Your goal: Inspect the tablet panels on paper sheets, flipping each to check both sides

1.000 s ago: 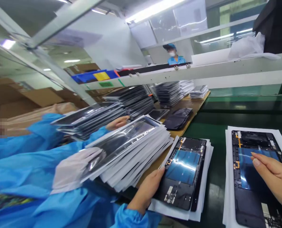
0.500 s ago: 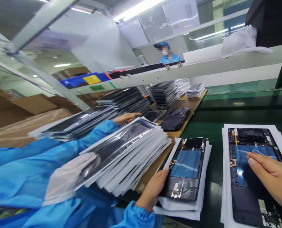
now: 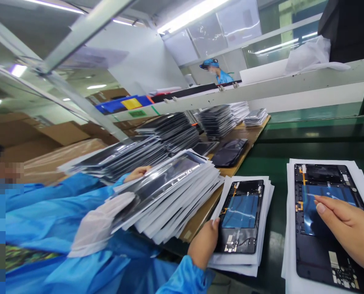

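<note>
My left hand (image 3: 204,246), in a blue sleeve, grips the near left corner of a small pile of white sheets (image 3: 263,228) with a black tablet back panel (image 3: 241,216) on top; the thumb lies on the panel's edge. My right hand (image 3: 349,228) rests flat, fingers together, on the blue film of a second, larger-looking tablet panel (image 3: 313,249). That panel lies on its own pile of white sheets (image 3: 290,228) on the green belt (image 3: 276,163).
A co-worker in a blue gown at the left holds a thick slanted stack of bagged panels (image 3: 169,192), with a white-gloved hand (image 3: 99,226) under it and a bare hand (image 3: 136,173) behind. More stacks (image 3: 218,120) cover the wooden bench. Another person (image 3: 217,73) stands beyond the overhead rail (image 3: 261,90).
The left pile has slid nearer and turned straighter under my left hand. My right hand crept slightly left on its panel. The co-worker's far bare hand has drawn back from the rear stack.
</note>
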Demonstrator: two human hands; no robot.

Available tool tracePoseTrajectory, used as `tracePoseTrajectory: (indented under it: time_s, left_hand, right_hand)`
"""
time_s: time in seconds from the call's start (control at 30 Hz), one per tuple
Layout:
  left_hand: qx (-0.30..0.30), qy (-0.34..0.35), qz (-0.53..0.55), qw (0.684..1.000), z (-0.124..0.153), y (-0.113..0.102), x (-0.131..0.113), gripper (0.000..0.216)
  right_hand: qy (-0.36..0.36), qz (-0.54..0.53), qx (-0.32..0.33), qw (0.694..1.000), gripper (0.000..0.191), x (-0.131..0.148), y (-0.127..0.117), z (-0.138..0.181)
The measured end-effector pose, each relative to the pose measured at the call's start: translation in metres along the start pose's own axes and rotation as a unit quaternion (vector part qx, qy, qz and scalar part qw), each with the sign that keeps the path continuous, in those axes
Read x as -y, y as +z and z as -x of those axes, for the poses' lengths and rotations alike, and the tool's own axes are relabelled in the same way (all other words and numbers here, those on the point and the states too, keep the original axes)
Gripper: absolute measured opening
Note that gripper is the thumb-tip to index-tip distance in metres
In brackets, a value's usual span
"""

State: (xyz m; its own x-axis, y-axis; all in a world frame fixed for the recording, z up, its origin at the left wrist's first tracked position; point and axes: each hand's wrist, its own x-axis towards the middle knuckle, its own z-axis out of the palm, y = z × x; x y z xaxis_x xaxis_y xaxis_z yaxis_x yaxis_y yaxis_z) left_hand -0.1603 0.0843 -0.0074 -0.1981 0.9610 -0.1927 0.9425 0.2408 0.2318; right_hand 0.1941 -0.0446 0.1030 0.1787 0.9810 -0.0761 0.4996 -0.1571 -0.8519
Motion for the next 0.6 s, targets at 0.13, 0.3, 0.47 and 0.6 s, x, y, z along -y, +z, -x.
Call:
tracePoseTrajectory:
  time_s: [0.13, 0.3, 0.47, 0.6]
  left_hand:
    - [-0.029, -0.036, -0.030, 0.998, 0.008, 0.002, -0.007, 0.054]
    - [-0.061, -0.021, -0.093, 0.994, 0.011, 0.003, -0.004, 0.064]
    - [-0.149, -0.007, -0.114, 0.982, 0.023, -0.015, -0.021, 0.063]
    - [-0.043, 0.125, 0.150, 0.980, 0.059, -0.032, -0.084, 0.058]
  right_hand:
    - [0.001, 0.010, -0.007, 1.000, 0.044, -0.001, 0.000, -0.001]
    - [-0.014, 0.013, -0.027, 0.999, 0.045, 0.000, 0.000, -0.001]
    - [0.022, 0.056, -0.064, 0.996, 0.054, -0.020, -0.021, 0.000]
    - [0.123, 0.147, -0.127, 0.973, 0.071, -0.073, -0.054, -0.015]
